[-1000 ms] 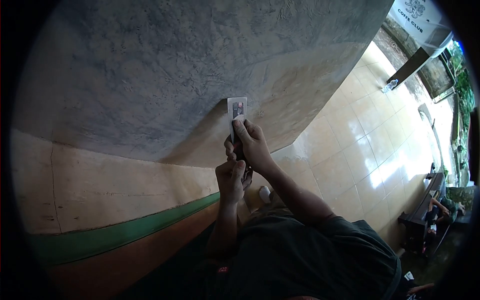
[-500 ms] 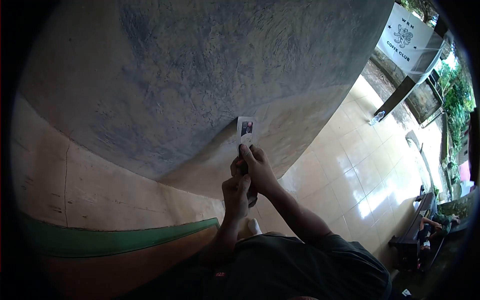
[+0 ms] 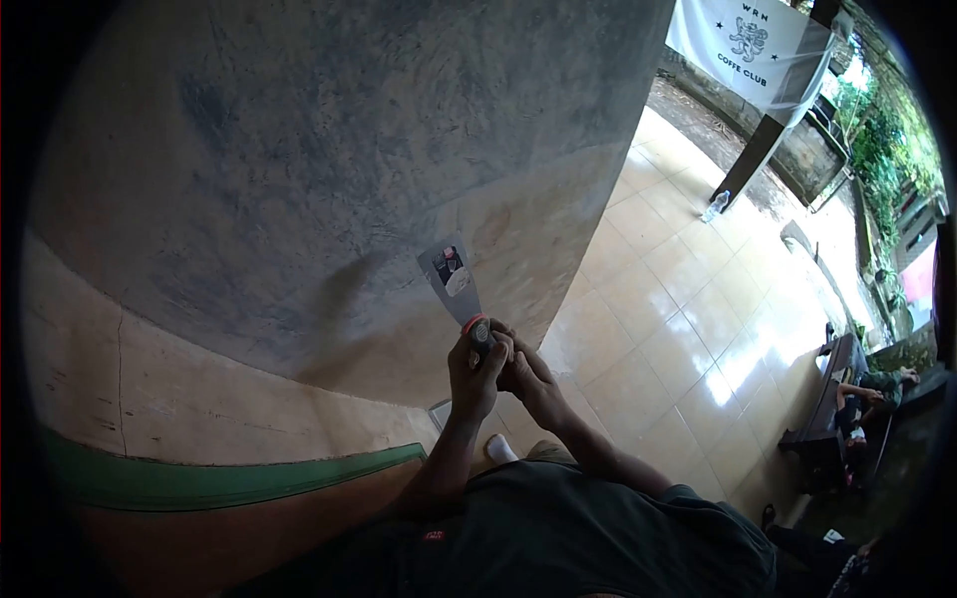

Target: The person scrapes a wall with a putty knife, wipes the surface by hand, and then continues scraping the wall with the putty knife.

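Observation:
A putty knife (image 3: 452, 281) with a wide metal blade points up and left, close in front of the plastered wall (image 3: 329, 130). On the blade is a dark and white sticker; the dark handle has a red collar. My left hand (image 3: 473, 379) is closed around the handle, its thumb lying along it. Beside it, my right hand (image 3: 536, 387) is closed, its curled fingers pressed against the handle and my left hand. Some of the right fingers are hidden behind the grip. The blade's shadow falls on the wall to its left.
A green-edged ledge (image 3: 229, 478) runs along the lower left. To the right, shiny floor tiles (image 3: 648, 329) stretch past a plastic bottle (image 3: 716, 206) beside a post. A person (image 3: 877, 389) is at a dark bench (image 3: 832, 419). A printed banner (image 3: 743, 50) hangs at top right.
The putty knife has tilted left, and its handle and red collar now show. My right hand has slid from the blade down beside the handle. The view has shifted right.

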Tool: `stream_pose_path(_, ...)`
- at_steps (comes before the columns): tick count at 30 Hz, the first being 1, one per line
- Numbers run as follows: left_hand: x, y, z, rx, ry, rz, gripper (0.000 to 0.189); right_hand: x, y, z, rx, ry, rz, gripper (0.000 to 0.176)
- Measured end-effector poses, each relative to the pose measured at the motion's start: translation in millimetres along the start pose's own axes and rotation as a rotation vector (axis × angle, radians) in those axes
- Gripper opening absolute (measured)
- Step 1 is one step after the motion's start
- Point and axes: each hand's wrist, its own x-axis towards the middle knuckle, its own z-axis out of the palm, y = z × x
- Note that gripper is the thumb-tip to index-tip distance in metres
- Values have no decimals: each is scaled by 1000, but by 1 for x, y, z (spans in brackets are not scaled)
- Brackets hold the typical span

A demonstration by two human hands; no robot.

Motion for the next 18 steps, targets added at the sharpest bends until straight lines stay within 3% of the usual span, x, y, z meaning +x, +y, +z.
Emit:
stream_pose_path(1, 1, -2, 14, -78, 12, -28, 11, -6, 1, 0, 22, 96, -42, 44)
stream_pose_path(2, 3, 0, 21, -80, 3, -44, 11, -11, -2, -6, 28, 114, -42, 44)
stream_pose_path(4, 10, 8, 38, -47, 17, -223, 13, -14, -14, -22, -298, 83, -166, 39)
stream_pose_path(8, 21, 4, 50, -217, -214, -366, 23, -25, -39, -34, -357, 295, -175, 26)
stream_pose_path(12, 24, 12, 67, -372, -305, -386, 29, -32, -59, -36, -69, 435, -132, 28)
stream_pose_path(16, 24, 11, 72, -373, -323, -380, 33, -33, -72, -37, -176, 504, -196, 29)
stream_pose_path(18, 24, 14, 74, -359, -295, -361, 33, -30, -73, -44, -381, 493, -176, 30)
